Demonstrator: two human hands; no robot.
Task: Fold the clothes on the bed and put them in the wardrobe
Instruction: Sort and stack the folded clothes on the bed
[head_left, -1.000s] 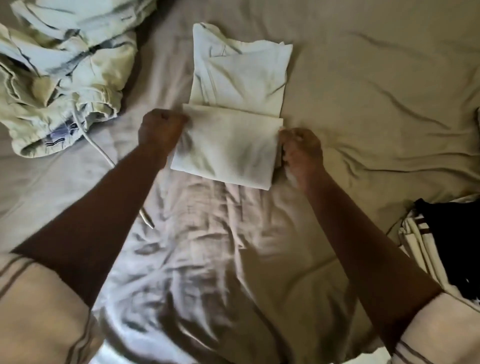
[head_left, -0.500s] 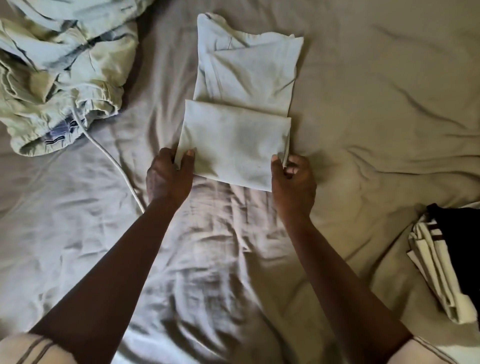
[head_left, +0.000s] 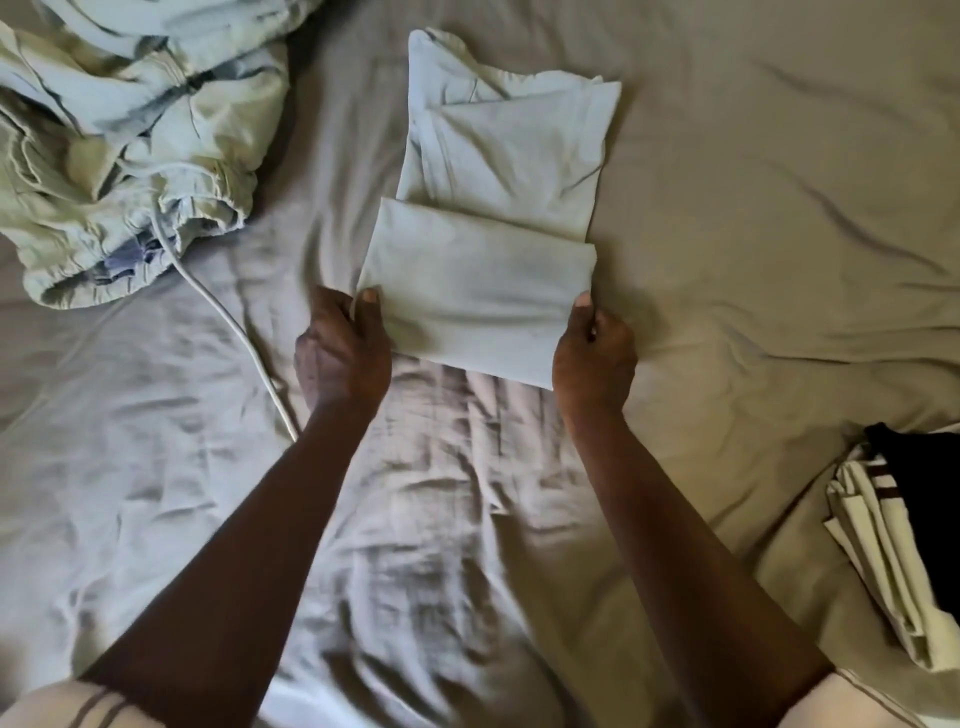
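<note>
**A:** What were the fingers doing?

**B:** Both hands were clamped on cloth. The left hand (head_left: 343, 353) had its thumb flat on top of the near left corner of the pale garment (head_left: 483, 291), with the other fingers curled in at the edge. The right hand (head_left: 595, 364) did the same at the near right corner. The fingers beneath the cloth were hidden, but I read both as pinches.

**A:** And where did the garment lie from there?

**B:** Straight ahead, on the far side of both hands, in the middle of the bed (head_left: 753, 208). The near flap was already doubled over. Its long edge ran left to right between the two thumbs. The piece as a whole ran from near to far, leaning a little to the right at the far end.

**A:** Was either hand nearer to it?

**B:** No. Each held its own corner, about level with the other. I'd guess the next fold called for both to go together, carrying the near edge away over the uncovered far half.

**A:** Was anything in the way?

**B:** Not on that line. A crumpled pile (head_left: 130, 145) sat at the far left, with a cord (head_left: 228, 327) trailing out towards the left wrist. A folded striped piece (head_left: 883, 545) lay well apart at the near right.
</note>
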